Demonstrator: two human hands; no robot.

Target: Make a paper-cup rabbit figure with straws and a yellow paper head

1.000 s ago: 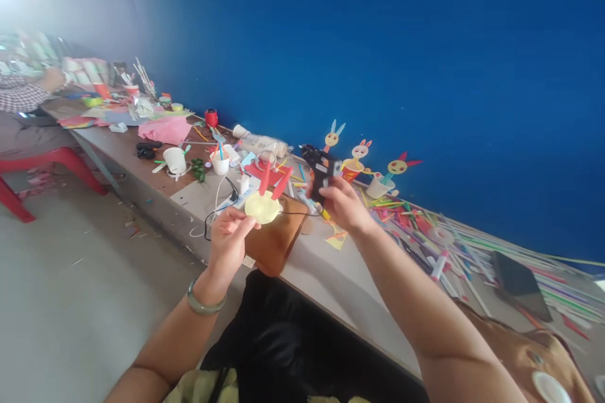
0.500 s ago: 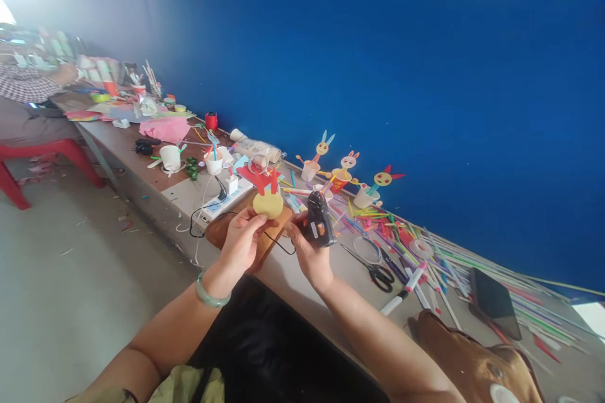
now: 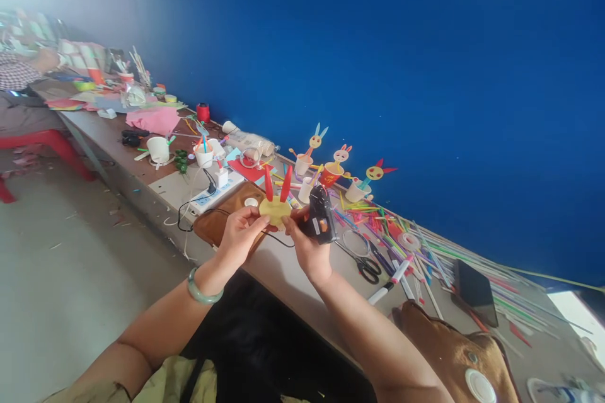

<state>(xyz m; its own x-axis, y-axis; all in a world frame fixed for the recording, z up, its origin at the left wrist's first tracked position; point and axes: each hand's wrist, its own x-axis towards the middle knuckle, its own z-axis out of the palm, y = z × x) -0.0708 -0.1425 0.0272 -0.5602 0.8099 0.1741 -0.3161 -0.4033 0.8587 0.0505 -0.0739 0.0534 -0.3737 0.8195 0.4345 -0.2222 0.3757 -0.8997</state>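
**Over the near edge of the cluttered surface point(image 3: 295, 277), both hands meet at a yellow disc with red ears**

Between the two hands, in front of the forearms, the yellow disc point(image 3: 275, 210) is held up with its two red ears point(image 3: 269, 184) pointing upward and slightly apart. The left hand point(image 3: 237, 236) is closed to a pinch, thumb and fingers on the disc's lower left edge. The right hand point(image 3: 309, 252) is closed around a black glue gun point(image 3: 322, 217), its thumb and a fingertip reaching the disc's right edge. A pale green bangle point(image 3: 204, 288) circles the left wrist.

Behind and below the left hand lies a brown pouch point(image 3: 215, 225), with a white power strip point(image 3: 218, 194) just beyond it. Against the blue partition point(image 3: 401, 75) stand three rabbit-faced figures in cups: one with pale blue ears point(image 3: 316, 141), one in a red cup point(image 3: 331, 174), and one with red ears point(image 3: 375, 173).

To the right of the glue gun are scissors point(image 3: 368, 270), a capped marker point(image 3: 401, 271) and a spread of coloured straws point(image 3: 439, 258). A dark phone point(image 3: 475, 293) lies farther right, near another brown pouch point(image 3: 449, 343). At the far left, a person's checked sleeve point(image 3: 16, 72) shows at the surface, above a red stool point(image 3: 57, 140).
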